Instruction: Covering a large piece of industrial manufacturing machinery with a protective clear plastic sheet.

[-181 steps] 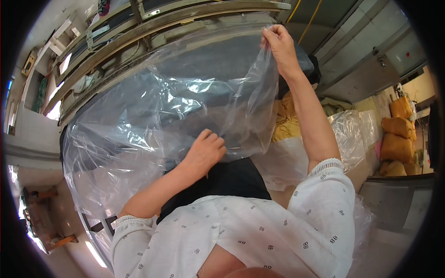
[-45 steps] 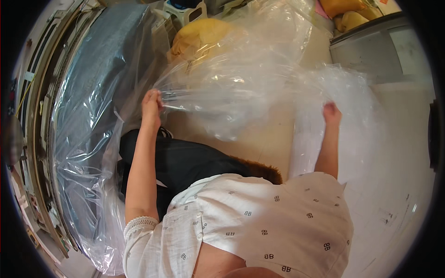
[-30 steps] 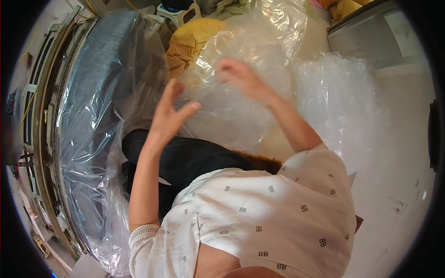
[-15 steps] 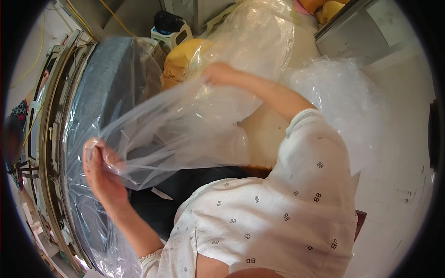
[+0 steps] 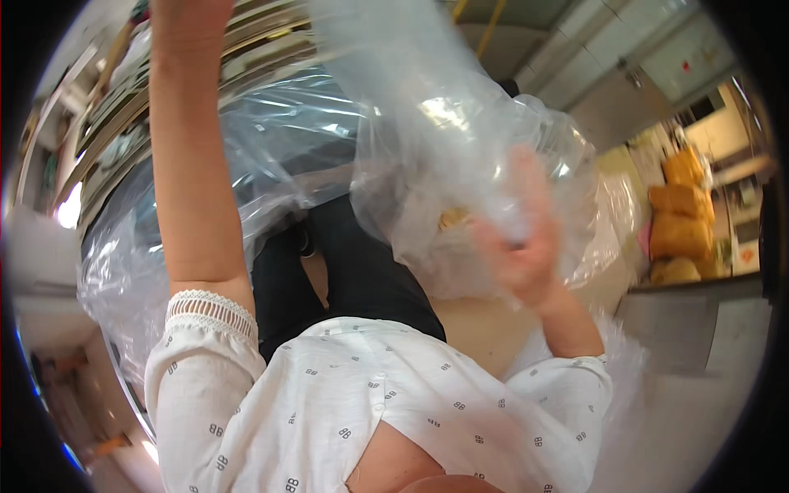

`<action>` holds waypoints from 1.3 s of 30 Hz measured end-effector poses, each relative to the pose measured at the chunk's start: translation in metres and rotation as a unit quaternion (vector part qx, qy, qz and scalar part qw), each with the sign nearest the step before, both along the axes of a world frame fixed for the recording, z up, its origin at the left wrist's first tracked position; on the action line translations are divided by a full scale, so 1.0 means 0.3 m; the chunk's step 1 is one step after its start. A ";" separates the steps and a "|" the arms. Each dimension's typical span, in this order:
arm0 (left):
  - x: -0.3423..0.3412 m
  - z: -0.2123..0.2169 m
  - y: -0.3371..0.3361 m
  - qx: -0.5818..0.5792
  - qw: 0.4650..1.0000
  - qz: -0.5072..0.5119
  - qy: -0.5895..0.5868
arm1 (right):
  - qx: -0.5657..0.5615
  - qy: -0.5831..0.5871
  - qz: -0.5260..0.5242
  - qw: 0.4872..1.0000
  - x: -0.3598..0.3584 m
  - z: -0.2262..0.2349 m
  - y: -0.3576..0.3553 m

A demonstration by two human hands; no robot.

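A large sheet of clear plastic film (image 5: 444, 123) stretches across the upper middle, blurred by motion. My right hand (image 5: 526, 238), also smeared, is at the film's lower right part, with a bunched fold between thumb and fingers. My left arm reaches straight up to the top edge; only the base of my left hand (image 5: 193, 25) shows, and its fingers are out of the picture. More clear plastic (image 5: 288, 123) covers a dark bulky thing in front of my legs. Whether the left hand holds film cannot be seen.
Long stacked rails or boards (image 5: 107, 148) run along the upper left. Crumpled clear plastic (image 5: 612, 222) lies right of my right hand. Several yellow-orange bundles (image 5: 682, 230) are piled at the far right, near a grey metal panel (image 5: 670, 324).
My left hand has gone from lower left up to the top edge. My right hand has come down and nearer, with the film lifted between them. The view has swung too.
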State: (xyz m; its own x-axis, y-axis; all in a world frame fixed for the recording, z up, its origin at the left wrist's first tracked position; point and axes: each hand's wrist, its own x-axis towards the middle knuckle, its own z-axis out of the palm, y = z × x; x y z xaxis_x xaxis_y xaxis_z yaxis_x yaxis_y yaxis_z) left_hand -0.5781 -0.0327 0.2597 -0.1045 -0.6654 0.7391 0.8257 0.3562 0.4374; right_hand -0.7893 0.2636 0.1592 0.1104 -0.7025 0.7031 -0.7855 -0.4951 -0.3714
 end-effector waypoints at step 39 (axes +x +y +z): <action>1.083 -0.557 0.090 0.176 0.646 0.497 -0.552 | 0.149 0.284 0.328 0.889 0.916 -0.326 -0.803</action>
State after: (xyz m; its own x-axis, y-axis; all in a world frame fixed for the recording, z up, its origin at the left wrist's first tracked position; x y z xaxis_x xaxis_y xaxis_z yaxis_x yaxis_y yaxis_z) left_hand -0.2534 -0.0058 0.0926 0.1699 -0.9155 0.3647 -0.6188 0.1890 0.7625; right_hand -0.5147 0.0227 0.0614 0.8419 -0.5026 0.1964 -0.4675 -0.8612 -0.1996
